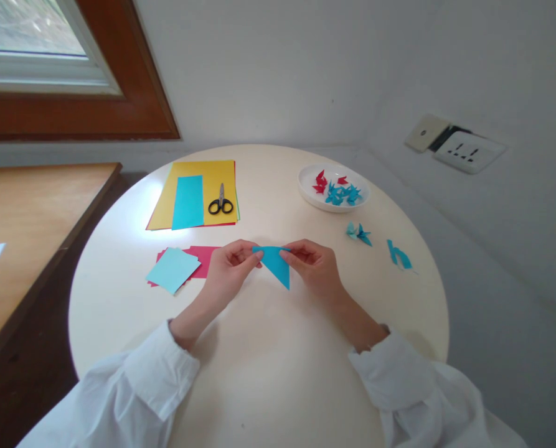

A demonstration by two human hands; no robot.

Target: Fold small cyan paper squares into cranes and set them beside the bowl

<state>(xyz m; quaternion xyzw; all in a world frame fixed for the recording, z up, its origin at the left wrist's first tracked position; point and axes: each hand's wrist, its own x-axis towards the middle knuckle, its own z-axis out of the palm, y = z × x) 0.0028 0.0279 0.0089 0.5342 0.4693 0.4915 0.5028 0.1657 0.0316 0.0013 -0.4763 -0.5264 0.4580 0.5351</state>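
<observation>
A blue paper folded into a triangle [276, 264] is held just above the round cream table [259, 373], its point toward me. My left hand [231, 269] pinches its left corner with fingers closed. My right hand [311, 262] pinches the right corner the same way. Both white sleeves reach in from the bottom of the view.
Left of my hands lie a light blue square [172, 269] on red paper [207, 258]. Farther back are yellow sheets [212, 180] with a blue strip [188, 201] and black scissors [220, 203]. A white dish [306, 186] holds small folded pieces; a folded blue piece [358, 233] and a blue scrap [398, 254] lie right.
</observation>
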